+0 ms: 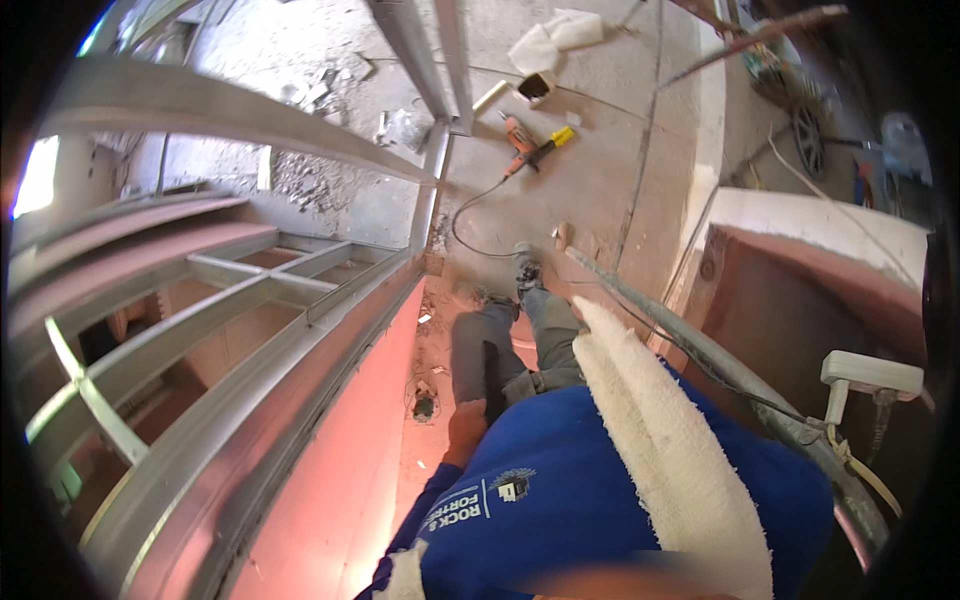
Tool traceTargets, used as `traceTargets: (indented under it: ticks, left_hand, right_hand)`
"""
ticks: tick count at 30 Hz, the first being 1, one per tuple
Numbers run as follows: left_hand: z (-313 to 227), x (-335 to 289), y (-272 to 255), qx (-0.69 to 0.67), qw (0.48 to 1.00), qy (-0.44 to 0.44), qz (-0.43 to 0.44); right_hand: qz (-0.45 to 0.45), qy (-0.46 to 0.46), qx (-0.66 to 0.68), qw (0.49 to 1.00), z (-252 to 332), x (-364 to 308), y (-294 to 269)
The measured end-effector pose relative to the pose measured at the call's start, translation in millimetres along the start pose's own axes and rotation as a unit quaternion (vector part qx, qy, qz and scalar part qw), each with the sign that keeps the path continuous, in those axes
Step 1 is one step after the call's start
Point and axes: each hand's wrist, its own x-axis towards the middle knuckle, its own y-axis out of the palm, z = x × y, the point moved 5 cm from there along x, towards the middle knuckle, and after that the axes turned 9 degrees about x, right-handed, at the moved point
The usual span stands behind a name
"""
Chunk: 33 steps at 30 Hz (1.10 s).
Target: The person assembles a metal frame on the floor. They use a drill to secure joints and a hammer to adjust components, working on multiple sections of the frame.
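Note:
My left hand (467, 428) hangs beside my left thigh, against the grey trousers (478, 350). Its fingers are mostly hidden, so their grip does not show. Nothing of my right hand can be seen. A cream towel (660, 430) lies over the front of my blue top (560, 460). Beyond my feet, an orange and black corded power tool (522, 145) rests on the concrete floor, a yellow part at its side. Its black cable (455, 222) curls back towards my shoes.
Metal window framing (270, 285) stands to my left above a pink wall (330, 430). A grey pole (700, 350) slants along my right, near a white socket box (872, 372). Rubble (315, 180), a small container (536, 88) and cloth (555, 38) lie farther off.

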Motion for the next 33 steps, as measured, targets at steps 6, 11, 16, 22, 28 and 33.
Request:
traceTargets:
  ticks: [6, 11, 16, 22, 28, 33]
  left_hand:
    - [-25, -30, -36, -0.158, 0.976, -0.114, 0.094]
    - [-10, -5, -64, -0.201, 0.96, -0.106, 0.165]
    - [30, 55, -38, -0.092, 0.939, 0.003, 0.332]
    - [41, 151, -48, -0.15, 0.987, -0.038, 0.051]
    - [69, 281, -43, -0.323, 0.935, -0.092, -0.114]
    - [99, 385, -47, -0.308, 0.922, -0.091, -0.215]
  right_hand:
    - [-0.06, -0.019, 0.056, 0.996, -39, 27, 3]
    - [-0.107, -0.042, 0.095, 0.989, -39, 61, 36]
    - [-0.186, 0.067, 0.108, 0.974, -57, 152, 42]
    - [-0.067, 0.265, 0.106, 0.956, -121, 218, 71]
    - [-0.076, 0.254, 0.219, 0.939, -189, 295, 101]
    - [-0.352, 0.012, 0.193, 0.916, -203, 406, 75]
